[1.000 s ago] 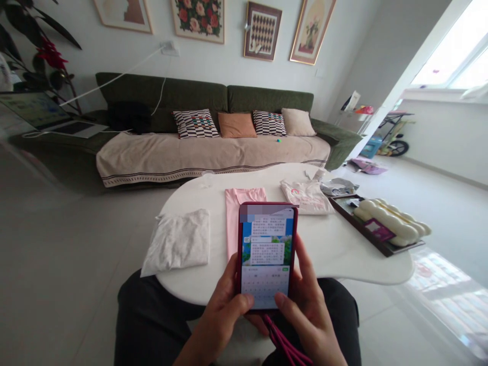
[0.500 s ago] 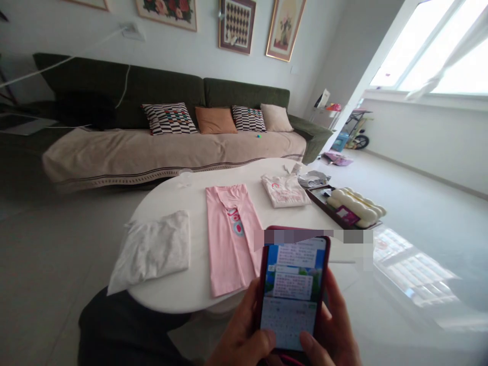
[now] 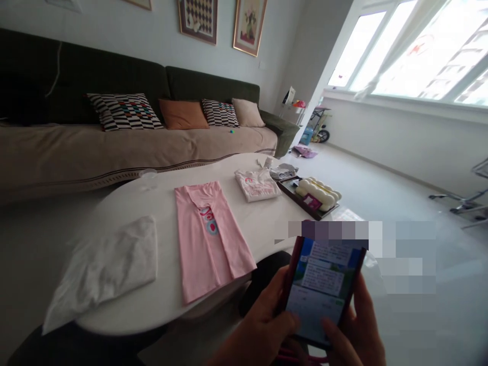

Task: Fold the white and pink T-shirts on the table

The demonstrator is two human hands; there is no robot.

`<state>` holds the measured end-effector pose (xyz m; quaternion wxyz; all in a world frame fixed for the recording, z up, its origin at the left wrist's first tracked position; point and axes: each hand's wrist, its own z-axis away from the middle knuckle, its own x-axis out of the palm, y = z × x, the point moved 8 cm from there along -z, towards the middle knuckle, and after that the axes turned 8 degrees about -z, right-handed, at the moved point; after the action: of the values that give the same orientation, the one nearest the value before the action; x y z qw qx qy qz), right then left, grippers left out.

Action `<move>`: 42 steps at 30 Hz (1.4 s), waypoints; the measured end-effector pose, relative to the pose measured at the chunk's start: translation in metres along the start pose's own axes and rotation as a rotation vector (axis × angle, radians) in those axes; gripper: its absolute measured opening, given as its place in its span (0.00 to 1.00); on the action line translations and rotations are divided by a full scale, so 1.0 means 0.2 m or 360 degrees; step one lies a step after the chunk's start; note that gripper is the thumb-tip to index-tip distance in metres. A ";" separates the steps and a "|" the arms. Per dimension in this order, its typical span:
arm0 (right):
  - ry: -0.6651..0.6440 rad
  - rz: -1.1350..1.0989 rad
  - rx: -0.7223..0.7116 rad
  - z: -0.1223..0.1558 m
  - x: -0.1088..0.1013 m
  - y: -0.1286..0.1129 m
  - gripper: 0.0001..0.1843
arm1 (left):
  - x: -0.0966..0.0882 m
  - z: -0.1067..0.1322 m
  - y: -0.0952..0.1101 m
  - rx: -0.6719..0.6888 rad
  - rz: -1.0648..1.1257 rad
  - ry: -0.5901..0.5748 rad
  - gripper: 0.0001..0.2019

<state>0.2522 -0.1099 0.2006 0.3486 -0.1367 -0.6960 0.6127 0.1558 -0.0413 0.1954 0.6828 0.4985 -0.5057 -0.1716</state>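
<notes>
Both my hands grip a smartphone (image 3: 318, 290) in a dark red case, held upright and tilted in front of the table's near edge. My left hand (image 3: 267, 317) wraps its left side, the thumb over the lower screen. On the other side my right hand (image 3: 358, 325) closes around the edge, its thumb also over the keyboard area. Lines of text fill the upper screen, too small to read. A pink folded garment (image 3: 208, 239) lies flat on the white table (image 3: 168, 300). Left of it is a white garment (image 3: 114, 259) that appears to be in a clear bag.
Farther back on the table lies a folded white shirt (image 3: 257, 184). Beside it, a dark tray (image 3: 305, 203) carries a cream bumpy object (image 3: 318, 192). A green sofa (image 3: 213, 84) with several cushions runs along the wall. A wheeled metal stand (image 3: 465, 195) is at the right.
The view has turned to the right, so the table and sofa sit farther left. The phone, still in both hands, appears lower right and more tilted. The garments stay in place.
</notes>
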 end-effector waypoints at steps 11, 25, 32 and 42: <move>-0.0132 -0.0063 0.0020 -0.02 0.03 0.00 0.41 | -0.01 -0.02 0.00 0.0053 0.0066 -0.0007 0.35; -0.0363 -0.0170 0.0129 -0.02 0.11 -0.04 0.38 | -0.01 -0.02 0.05 0.0106 0.0120 -0.0068 0.36; -0.0442 -0.0125 0.0113 -0.02 0.14 -0.04 0.38 | -0.03 0.00 0.04 0.0152 0.0128 -0.0044 0.35; -0.0303 -0.0138 0.0106 -0.02 0.16 -0.06 0.40 | -0.05 0.00 0.02 0.0144 0.0162 -0.0006 0.35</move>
<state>0.2345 -0.0905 0.2222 0.3115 -0.0359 -0.7104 0.6301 0.1507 -0.0317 0.1931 0.6664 0.5023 -0.5389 -0.1146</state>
